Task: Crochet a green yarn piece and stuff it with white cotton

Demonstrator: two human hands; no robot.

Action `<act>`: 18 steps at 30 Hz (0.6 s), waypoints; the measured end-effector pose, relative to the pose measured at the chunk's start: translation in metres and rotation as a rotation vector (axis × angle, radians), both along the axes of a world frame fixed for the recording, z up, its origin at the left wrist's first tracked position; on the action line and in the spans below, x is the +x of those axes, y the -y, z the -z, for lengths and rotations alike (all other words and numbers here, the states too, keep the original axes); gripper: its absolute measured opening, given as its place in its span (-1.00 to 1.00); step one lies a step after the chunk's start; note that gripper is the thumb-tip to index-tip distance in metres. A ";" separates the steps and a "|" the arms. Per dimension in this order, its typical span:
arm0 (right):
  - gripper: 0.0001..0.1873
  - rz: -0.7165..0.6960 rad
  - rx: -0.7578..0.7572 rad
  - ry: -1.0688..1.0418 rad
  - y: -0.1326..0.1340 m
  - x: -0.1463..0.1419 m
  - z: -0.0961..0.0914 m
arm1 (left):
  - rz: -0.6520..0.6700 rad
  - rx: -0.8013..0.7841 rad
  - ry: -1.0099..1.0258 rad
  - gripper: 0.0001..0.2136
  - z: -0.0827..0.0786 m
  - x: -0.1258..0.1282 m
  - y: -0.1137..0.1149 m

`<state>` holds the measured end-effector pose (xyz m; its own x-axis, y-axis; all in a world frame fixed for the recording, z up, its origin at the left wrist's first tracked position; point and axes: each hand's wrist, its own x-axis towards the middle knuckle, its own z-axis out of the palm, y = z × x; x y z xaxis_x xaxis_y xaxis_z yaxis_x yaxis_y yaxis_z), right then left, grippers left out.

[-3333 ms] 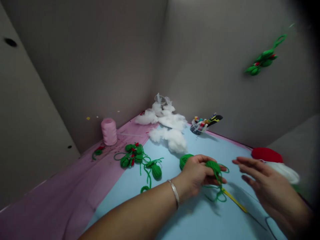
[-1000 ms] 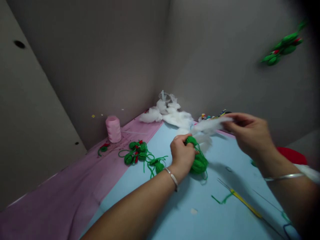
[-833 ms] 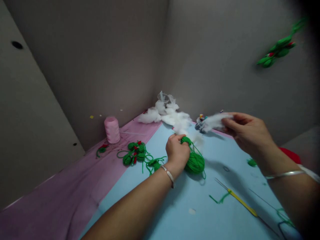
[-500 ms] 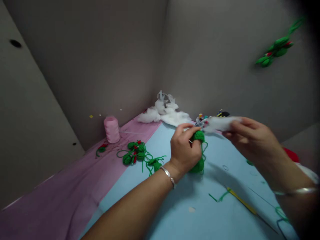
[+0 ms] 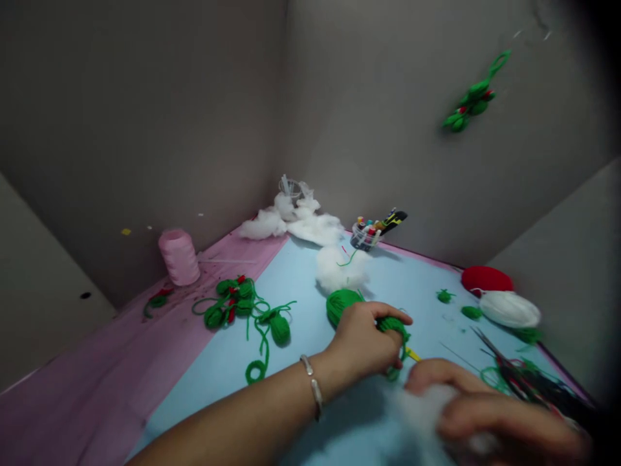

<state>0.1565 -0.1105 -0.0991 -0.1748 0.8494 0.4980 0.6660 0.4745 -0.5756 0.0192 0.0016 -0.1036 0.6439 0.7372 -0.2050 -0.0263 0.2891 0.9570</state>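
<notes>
Basically, L hand [image 5: 369,341] reaches fwd, forearm slanting, fingers curled round a small rounded green knit pc [image 5: 392,325] over the smooth blue tabletop [image 5: 412,278], nr a strandy green yarn ball [image 5: 341,305]; R hand [image 5: 490,404], blurred, low, pinches wispy white fluff [image 5: 422,411].

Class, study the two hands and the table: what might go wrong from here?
The white fluff in the right hand is wispy and might shed fibres. Scissors lie beyond that hand, so a careless reach could nick it. The green yarn ball beside the left hand might roll if nudged.
</notes>
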 end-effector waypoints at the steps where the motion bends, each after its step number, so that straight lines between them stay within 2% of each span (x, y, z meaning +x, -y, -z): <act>1: -0.86 -0.120 -0.104 -0.065 -0.002 -0.008 0.000 | 0.009 -0.035 -0.010 -0.60 0.000 0.000 0.000; 2: -0.93 -0.155 -0.168 -0.100 -0.005 -0.015 0.001 | 0.021 -0.071 -0.009 -0.59 0.000 0.001 0.000; 4: -0.83 0.020 -0.224 -0.144 -0.011 -0.023 0.004 | 0.044 -0.128 0.010 -0.54 0.002 0.001 -0.003; 7: -0.89 0.257 -0.237 -0.268 -0.020 -0.015 0.016 | 0.063 -0.195 0.027 -0.44 0.008 0.003 -0.007; 9: -0.84 0.412 -0.192 -0.358 -0.024 -0.002 0.024 | 0.076 -0.224 0.031 -0.40 0.013 0.004 -0.009; 12: -0.78 0.552 -0.115 -0.425 -0.029 0.012 0.032 | 0.129 -0.270 0.054 -0.36 0.017 0.006 -0.009; 15: -0.74 0.616 -0.035 -0.417 -0.027 0.012 0.034 | 0.191 -0.322 0.092 -0.39 0.017 0.005 -0.008; 18: -0.87 0.647 0.187 -0.276 -0.018 0.006 0.032 | 0.221 -0.352 0.119 -0.46 0.017 0.004 -0.007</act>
